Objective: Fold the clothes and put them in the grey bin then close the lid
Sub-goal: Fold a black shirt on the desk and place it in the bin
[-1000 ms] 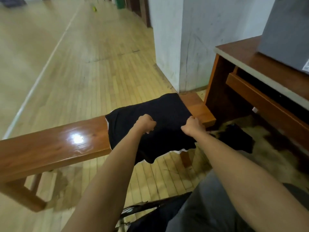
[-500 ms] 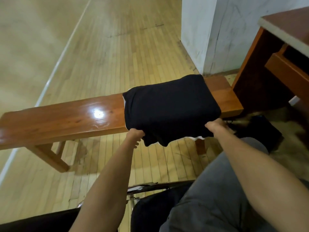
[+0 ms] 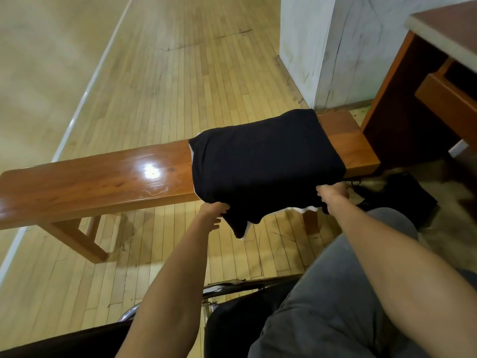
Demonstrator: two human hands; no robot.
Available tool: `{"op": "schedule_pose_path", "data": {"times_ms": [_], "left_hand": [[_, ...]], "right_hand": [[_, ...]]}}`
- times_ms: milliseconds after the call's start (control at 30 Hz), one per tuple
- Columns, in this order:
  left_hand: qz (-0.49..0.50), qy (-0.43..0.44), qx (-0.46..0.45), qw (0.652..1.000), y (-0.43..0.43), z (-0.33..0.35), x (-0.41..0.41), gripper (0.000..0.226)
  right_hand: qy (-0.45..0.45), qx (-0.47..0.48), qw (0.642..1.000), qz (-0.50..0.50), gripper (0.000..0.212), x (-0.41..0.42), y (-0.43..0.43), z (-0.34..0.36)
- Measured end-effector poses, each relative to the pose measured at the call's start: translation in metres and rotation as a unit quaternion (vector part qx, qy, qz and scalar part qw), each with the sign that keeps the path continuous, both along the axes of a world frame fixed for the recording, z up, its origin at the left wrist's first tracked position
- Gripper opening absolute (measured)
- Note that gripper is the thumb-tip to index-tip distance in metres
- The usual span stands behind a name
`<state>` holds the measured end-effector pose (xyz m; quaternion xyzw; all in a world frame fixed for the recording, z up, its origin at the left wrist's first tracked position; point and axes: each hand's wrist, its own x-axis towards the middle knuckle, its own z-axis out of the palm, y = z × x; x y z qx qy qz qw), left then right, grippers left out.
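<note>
Black folded garment with white trim [image 3: 263,164]: lies across the right end of the glossy red-brown wooden surface [image 3: 90,182]. Its near edge hangs off the front lip, and one loose corner droops lower than the rest.
Grey bin: not in view, so how far the bundle must be carried cannot be judged.
Risk, unfolding: the drooping corner and showing white hem suggest the layers are loose. Lifting by the near edge alone would likely let the far half sag and undo the fold.
Risk, sliding: the polished top looks slick, so a pull toward the body could drag the whole bundle off onto the pale plank floor [image 3: 180,73].
Left hand [image 3: 213,214]: at the near left corner, with fingers [image 3: 217,220] curled under the hem and thumb on top, pinching the cloth.
Right hand [image 3: 333,192]: at the near right corner, curled tightly into the edge and gripping it, its tips hidden by cloth.
Safer move: probably slide both palms beneath the bundle before lifting.
</note>
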<state>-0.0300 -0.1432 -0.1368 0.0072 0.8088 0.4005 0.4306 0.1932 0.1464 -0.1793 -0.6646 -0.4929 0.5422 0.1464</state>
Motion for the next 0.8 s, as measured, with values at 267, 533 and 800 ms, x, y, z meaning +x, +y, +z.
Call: {"op": "schedule_pose_path", "data": {"times_ms": [267,533,800], "left_hand": [[0.034,-0.044,0.000,0.998,-0.009,0.004,0.004,0.035],[0.057,-0.061,-0.043,0.996,-0.005,0.013,0.010,0.027],[-0.036,-0.066,-0.007,0.997,-0.011,0.033,0.016,0.034]], "right_hand": [[-0.112,0.078,0.991,-0.001,0.023,0.004,-0.036,0.062],[-0.113,0.122,0.986,0.027,0.018,0.014,-0.044,0.077],[0.093,0.003,0.996,0.004,0.057,0.014,-0.037,0.078]]}}
